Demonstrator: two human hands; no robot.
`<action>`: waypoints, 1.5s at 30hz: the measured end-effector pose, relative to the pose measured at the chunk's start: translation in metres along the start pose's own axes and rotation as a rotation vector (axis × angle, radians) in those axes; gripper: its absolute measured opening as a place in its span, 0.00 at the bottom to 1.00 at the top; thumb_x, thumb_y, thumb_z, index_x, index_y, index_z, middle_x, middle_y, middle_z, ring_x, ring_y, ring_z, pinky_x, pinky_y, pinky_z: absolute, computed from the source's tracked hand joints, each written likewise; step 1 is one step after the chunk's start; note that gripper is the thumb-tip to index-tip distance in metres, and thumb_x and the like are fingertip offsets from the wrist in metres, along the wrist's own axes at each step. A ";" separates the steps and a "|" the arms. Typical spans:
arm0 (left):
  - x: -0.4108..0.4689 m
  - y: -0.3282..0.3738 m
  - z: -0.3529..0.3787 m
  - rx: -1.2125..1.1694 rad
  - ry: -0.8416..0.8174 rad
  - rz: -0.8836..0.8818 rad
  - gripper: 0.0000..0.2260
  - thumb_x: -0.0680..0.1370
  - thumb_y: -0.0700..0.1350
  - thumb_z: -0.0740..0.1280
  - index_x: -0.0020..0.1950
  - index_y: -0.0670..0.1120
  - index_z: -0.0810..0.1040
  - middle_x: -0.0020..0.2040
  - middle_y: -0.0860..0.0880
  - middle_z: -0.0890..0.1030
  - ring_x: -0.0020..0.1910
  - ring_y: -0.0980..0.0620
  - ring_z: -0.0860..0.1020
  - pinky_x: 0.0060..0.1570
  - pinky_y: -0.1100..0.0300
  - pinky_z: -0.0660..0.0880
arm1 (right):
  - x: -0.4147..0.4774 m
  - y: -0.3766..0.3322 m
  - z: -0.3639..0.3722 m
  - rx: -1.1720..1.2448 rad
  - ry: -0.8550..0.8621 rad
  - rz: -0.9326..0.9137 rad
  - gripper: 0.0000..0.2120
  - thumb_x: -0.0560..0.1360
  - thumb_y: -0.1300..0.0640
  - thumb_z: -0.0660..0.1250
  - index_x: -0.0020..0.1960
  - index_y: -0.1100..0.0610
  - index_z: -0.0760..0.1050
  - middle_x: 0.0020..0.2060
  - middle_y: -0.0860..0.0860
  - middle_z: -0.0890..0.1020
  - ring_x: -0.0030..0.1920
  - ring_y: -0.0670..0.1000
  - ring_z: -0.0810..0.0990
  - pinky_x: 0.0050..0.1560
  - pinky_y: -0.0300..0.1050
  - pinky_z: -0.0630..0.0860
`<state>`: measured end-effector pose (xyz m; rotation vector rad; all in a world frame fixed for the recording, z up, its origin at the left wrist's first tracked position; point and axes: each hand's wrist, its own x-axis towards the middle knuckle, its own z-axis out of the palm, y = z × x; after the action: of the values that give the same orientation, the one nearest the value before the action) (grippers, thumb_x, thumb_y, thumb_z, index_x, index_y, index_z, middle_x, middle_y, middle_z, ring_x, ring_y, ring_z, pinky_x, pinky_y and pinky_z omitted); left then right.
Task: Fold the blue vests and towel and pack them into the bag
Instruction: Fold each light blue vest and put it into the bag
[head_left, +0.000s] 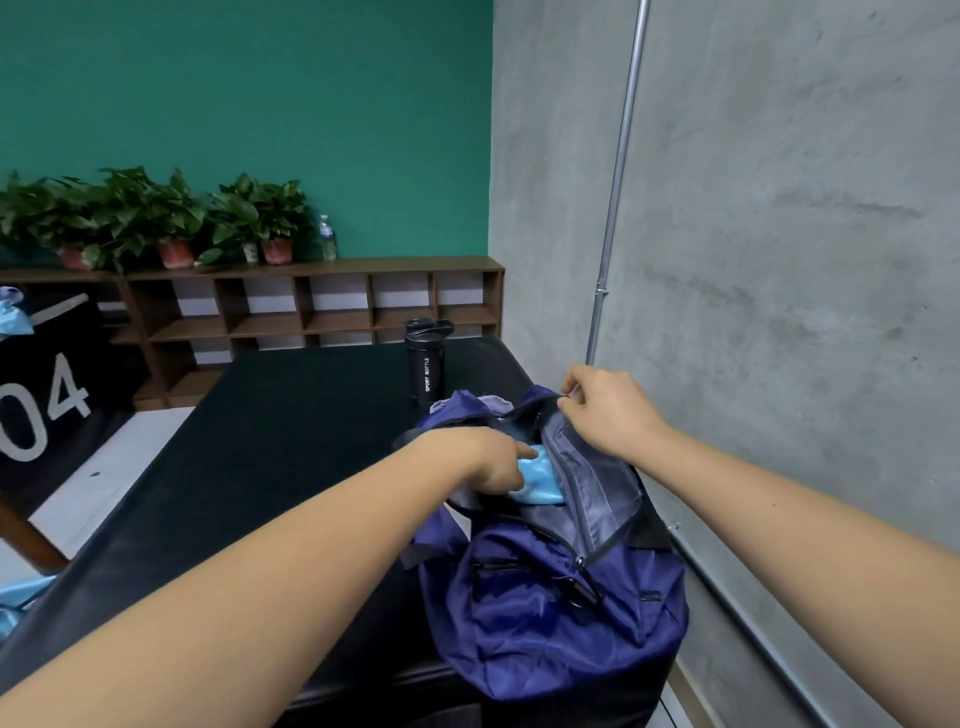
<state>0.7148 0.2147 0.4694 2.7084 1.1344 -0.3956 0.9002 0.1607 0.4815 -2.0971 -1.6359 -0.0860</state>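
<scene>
A dark blue bag (550, 618) lies on the right side of the black table (270, 447), its top zip open. Light blue folded cloth (540, 475) shows inside the opening. My left hand (491, 457) reaches into the opening and presses on the light blue cloth, with its fingertips hidden in the bag. My right hand (605, 408) pinches the bag's far edge near the zip and holds the flap up. More light blue cloth (21, 603) lies at the table's near left edge.
A black sport bottle (427, 361) stands on the table just behind the bag. A grey concrete wall with a metal pipe (618, 182) runs close along the right. A wooden shelf (311, 306) with potted plants stands at the back.
</scene>
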 end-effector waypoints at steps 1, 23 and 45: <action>-0.015 -0.007 -0.004 -0.027 0.057 0.021 0.27 0.86 0.55 0.60 0.85 0.60 0.60 0.83 0.48 0.66 0.80 0.43 0.66 0.77 0.50 0.64 | -0.004 -0.005 0.000 0.001 -0.002 -0.020 0.05 0.78 0.51 0.67 0.52 0.48 0.77 0.51 0.51 0.83 0.52 0.58 0.82 0.55 0.56 0.81; -0.318 -0.241 0.167 -0.351 0.414 -0.561 0.14 0.82 0.54 0.69 0.65 0.51 0.82 0.62 0.52 0.86 0.61 0.50 0.82 0.61 0.57 0.77 | -0.165 -0.234 0.145 0.395 -0.372 -0.439 0.10 0.82 0.47 0.68 0.62 0.46 0.77 0.56 0.42 0.79 0.62 0.45 0.77 0.65 0.47 0.74; -0.453 -0.392 0.260 -0.105 0.463 -1.014 0.26 0.68 0.56 0.79 0.63 0.55 0.74 0.57 0.48 0.70 0.59 0.41 0.73 0.53 0.48 0.76 | -0.202 -0.337 0.225 0.314 -0.489 -0.582 0.12 0.82 0.46 0.66 0.64 0.46 0.76 0.57 0.42 0.76 0.61 0.46 0.74 0.60 0.50 0.77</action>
<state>0.0825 0.1139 0.3396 1.9595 2.5161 0.2028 0.4762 0.1282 0.3256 -1.4205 -2.3262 0.4992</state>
